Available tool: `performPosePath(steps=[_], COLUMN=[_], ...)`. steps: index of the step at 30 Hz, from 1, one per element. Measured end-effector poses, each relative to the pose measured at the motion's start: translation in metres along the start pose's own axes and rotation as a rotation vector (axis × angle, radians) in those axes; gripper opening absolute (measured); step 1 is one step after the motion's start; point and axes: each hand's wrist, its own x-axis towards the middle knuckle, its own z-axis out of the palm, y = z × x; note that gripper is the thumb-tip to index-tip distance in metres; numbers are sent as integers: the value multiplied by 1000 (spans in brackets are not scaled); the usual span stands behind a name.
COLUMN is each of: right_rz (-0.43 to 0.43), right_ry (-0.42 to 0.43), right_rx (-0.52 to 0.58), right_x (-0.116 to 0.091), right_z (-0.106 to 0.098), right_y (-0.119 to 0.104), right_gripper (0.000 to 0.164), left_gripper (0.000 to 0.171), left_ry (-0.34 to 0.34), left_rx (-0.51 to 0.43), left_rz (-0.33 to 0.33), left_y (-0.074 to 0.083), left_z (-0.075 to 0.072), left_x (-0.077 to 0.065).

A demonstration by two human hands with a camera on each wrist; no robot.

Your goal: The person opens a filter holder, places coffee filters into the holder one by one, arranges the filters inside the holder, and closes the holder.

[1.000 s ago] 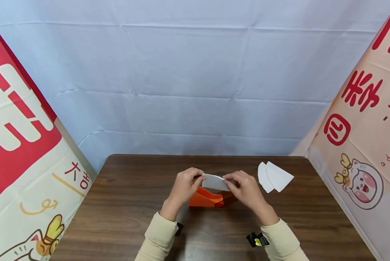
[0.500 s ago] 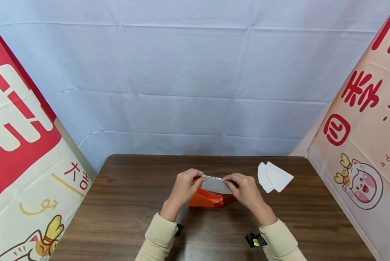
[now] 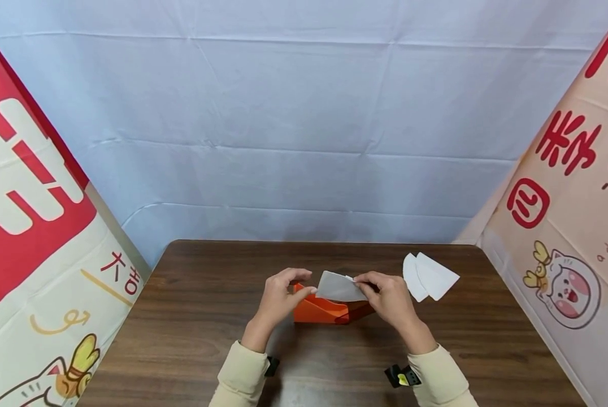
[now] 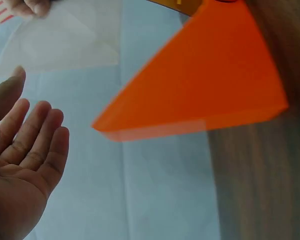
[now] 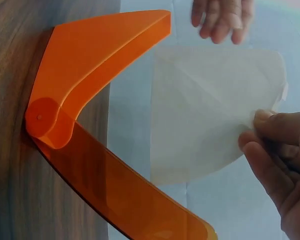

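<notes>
My right hand (image 3: 392,299) pinches a white paper coffee filter (image 3: 337,287) by its rounded edge, thumb against forefinger, as the right wrist view shows. The filter hangs above an orange filter box (image 3: 320,312) that stands on the table with its smoky orange hinged lid (image 5: 135,187) swung out to the right. To the left of the paper is my left hand (image 3: 277,298), fingers spread apart from the thumb and holding nothing. In the left wrist view a gap shows between the left hand and the filter (image 4: 65,40).
Two more white coffee filters (image 3: 436,276) lie overlapping on the brown wooden table (image 3: 197,316), at the back right. A pale blue cloth (image 3: 283,124) hangs behind the table, with printed banners on both sides.
My left hand has let go of the filter's left side and moved slightly left, its fingers spreading. The right hand keeps its pinch; the orange box has not moved.
</notes>
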Motion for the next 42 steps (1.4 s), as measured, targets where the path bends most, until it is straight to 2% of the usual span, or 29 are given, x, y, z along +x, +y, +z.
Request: performPosePath(steps=[6,10,15,25,31,38,42], right_rz=[17,57,108,137,191,241,243], right_ry=[-16,-33,-58,-66,-97,-107,-127], right_rx=[8,44,101,192,233,209,240], right_x=[-1,-3,-5,-6,-6,-8,-9], right_z=[0,2,5,12,19,29,33], right_y=[3,5,10,15,16,18,18], right_gripper=[18,17,18,17,15,14,13], left_gripper=[48,56,62,56,46,45,45], left_ry=[13,31,-24,-91,-87,-75,-76], left_rx=[-1,-1,13,27,-14,-39,-32], left_rz=[-75,-129,-208,-311,-357,-385,-405], left_y=[-13,-19,-26,-41,-47,-51,-51], left_z=[2,3,5,10,12,14,15], left_x=[-14,-21,-28,-36,-39,-41,-41])
